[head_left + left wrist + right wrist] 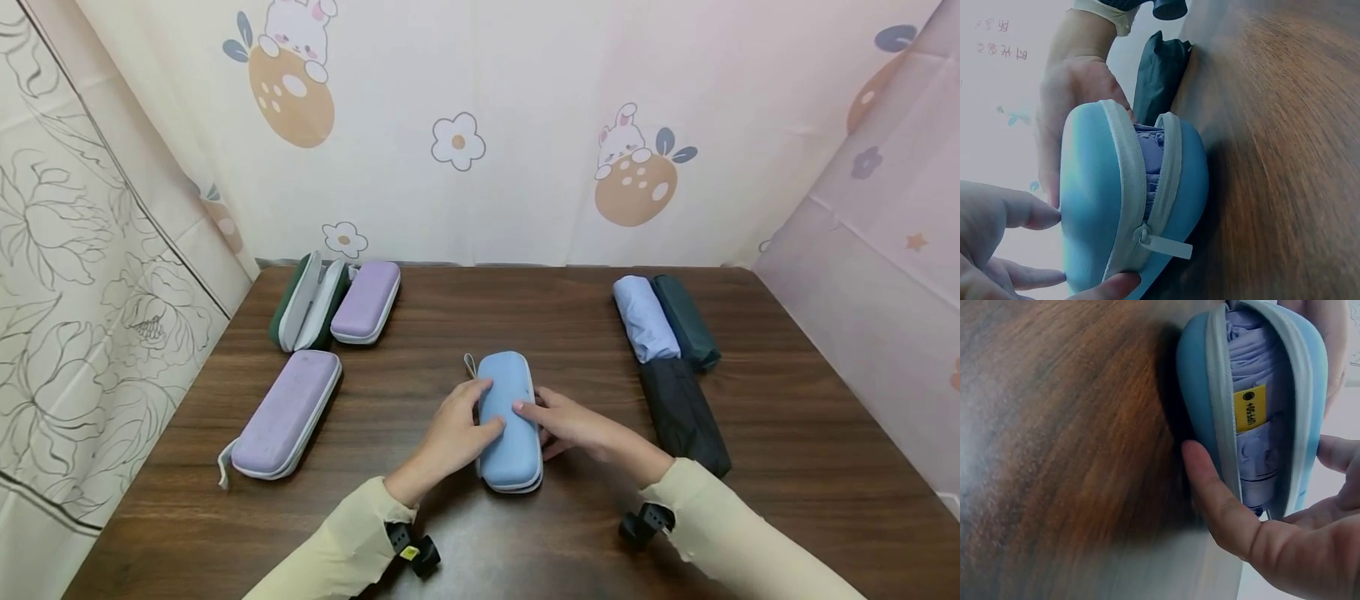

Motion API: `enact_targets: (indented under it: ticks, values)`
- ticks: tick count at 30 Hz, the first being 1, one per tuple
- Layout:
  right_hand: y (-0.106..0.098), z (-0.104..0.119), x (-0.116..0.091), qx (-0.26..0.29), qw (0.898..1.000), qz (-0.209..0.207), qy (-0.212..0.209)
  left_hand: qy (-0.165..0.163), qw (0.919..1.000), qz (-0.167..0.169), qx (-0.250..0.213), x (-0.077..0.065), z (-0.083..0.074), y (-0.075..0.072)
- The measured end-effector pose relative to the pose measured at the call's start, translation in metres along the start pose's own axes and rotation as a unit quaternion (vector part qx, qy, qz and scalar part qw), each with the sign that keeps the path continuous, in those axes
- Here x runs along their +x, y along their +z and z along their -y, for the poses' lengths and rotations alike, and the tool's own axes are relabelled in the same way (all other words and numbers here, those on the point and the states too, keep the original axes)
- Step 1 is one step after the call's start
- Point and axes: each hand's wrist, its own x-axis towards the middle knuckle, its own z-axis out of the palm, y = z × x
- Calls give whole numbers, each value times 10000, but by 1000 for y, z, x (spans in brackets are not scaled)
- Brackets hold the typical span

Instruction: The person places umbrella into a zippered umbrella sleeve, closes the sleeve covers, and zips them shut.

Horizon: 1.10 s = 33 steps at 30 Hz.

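A light blue zip case (pixel 507 450) lies on the table in front of me. My left hand (pixel 453 425) holds its left side, thumb on the lid and a finger by the zip. On the opposite side, my right hand (pixel 573 423) grips it with the thumb on top and a finger low along the lower shell. The right wrist view shows the case gaping, with a folded lavender umbrella (pixel 1250 359) inside bearing a yellow tag (pixel 1250 407). In the left wrist view the white zip pull (pixel 1169 245) hangs below the narrow end of the gap.
At the left are two purple cases, the nearer purple case (pixel 288 412) and the farther purple case (pixel 367 300), beside an open green case (pixel 330 304). Folded umbrellas lie right: pale blue umbrella (pixel 647 321), dark green umbrella (pixel 684 321), black umbrella (pixel 682 412).
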Motion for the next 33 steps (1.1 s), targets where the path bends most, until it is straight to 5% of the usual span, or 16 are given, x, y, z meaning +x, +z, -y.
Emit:
enact_targets:
  ticks: [14,25,33]
  values:
    - [-2,-4,-1,333,9993,98,-101,162,9986,250,441,3,1,-1]
    - [-2,-9,2,463,9987,124,-189,347,9959,100,824,8,2,2]
    - [-1,-9,2,176,9997,-8,-190,266,9986,217,393,9,7,2]
